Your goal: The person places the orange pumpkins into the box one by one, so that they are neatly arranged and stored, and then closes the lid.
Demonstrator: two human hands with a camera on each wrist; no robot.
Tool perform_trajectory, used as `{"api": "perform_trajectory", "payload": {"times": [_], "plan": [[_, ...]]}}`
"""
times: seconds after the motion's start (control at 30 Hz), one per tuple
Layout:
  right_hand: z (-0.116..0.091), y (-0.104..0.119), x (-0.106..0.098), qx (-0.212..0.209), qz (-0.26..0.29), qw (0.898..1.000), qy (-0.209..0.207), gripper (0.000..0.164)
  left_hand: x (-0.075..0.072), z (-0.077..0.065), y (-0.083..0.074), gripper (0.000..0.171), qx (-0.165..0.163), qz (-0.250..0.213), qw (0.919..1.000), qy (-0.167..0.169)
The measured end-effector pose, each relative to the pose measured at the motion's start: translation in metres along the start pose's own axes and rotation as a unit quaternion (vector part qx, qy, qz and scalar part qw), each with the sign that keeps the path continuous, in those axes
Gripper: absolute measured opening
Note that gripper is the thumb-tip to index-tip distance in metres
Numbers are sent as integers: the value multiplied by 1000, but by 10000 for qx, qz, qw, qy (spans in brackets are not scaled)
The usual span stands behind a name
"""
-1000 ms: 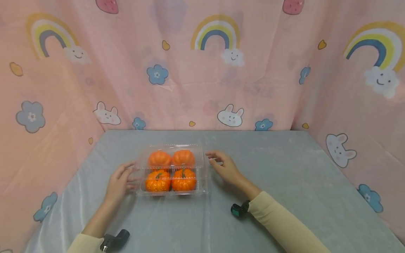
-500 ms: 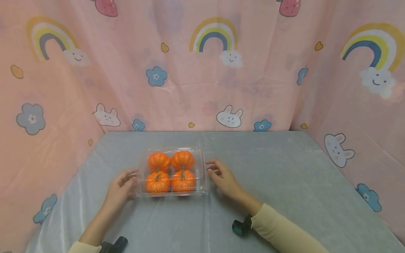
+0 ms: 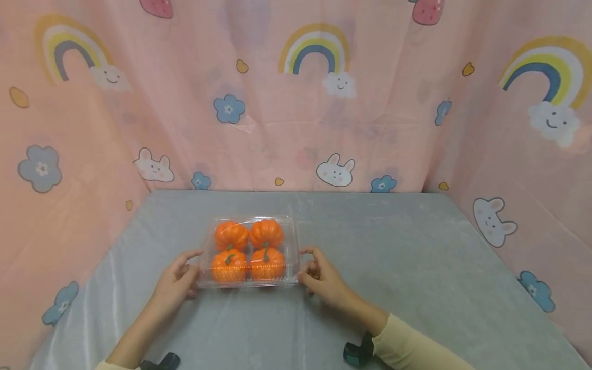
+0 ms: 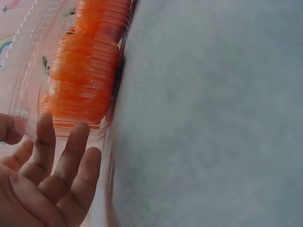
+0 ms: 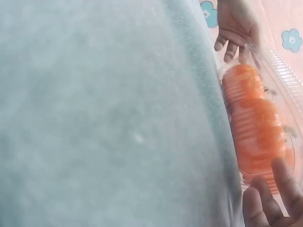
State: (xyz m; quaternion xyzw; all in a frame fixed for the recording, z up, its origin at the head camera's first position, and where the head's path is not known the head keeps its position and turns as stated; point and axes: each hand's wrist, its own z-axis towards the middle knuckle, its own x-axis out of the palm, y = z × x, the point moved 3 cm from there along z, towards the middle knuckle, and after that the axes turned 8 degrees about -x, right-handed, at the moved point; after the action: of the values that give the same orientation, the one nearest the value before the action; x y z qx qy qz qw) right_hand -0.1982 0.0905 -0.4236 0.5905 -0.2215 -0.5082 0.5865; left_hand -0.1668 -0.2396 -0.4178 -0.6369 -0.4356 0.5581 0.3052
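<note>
A clear plastic clamshell container (image 3: 290, 241) lies on the grey table, its lid down over several small orange pumpkins (image 3: 228, 265). At its left side my left hand (image 3: 174, 282) holds the rim, index finger and thumb at the edge. Its other fingers (image 4: 71, 151) point at the ribbed wall below the rim in the left wrist view. My right hand (image 3: 326, 280) grips the front right corner, thumb at the rim and the remaining fingers folded underneath. In the right wrist view its fingertips (image 5: 281, 172) reach the container's wall, while the thumb is out of frame.
The grey cloth-covered table (image 3: 393, 246) extends to the right of the container. A pink printed curtain (image 3: 296, 128) encloses the back and both sides. Dark straps with small devices (image 3: 358, 353) sit at both wrists.
The container's lid has come down from partly raised to flat over the pumpkins. My right hand has moved nearer along the right side to the front corner, and my left fingers have closed in.
</note>
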Motion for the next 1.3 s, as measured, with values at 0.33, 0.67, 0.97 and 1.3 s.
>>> {"api": "perform_trajectory", "payload": {"times": [0.33,0.67,0.97,1.3], "plan": [[-1,0,5,161,429,9989,-9,48,-1,-1,3,57,43,-495,9961,724],[0,-2,7,316,841,9959,75,50,4,-3,5,67,-87,-865,9900,1113],[-2,-7,11,535,1362,9892,-64,54,7,-4,4,66,-290,-1072,9894,936],[-4,-7,15,762,1490,9853,-339,57,8,-4,5,67,-246,-1013,9908,865]]}}
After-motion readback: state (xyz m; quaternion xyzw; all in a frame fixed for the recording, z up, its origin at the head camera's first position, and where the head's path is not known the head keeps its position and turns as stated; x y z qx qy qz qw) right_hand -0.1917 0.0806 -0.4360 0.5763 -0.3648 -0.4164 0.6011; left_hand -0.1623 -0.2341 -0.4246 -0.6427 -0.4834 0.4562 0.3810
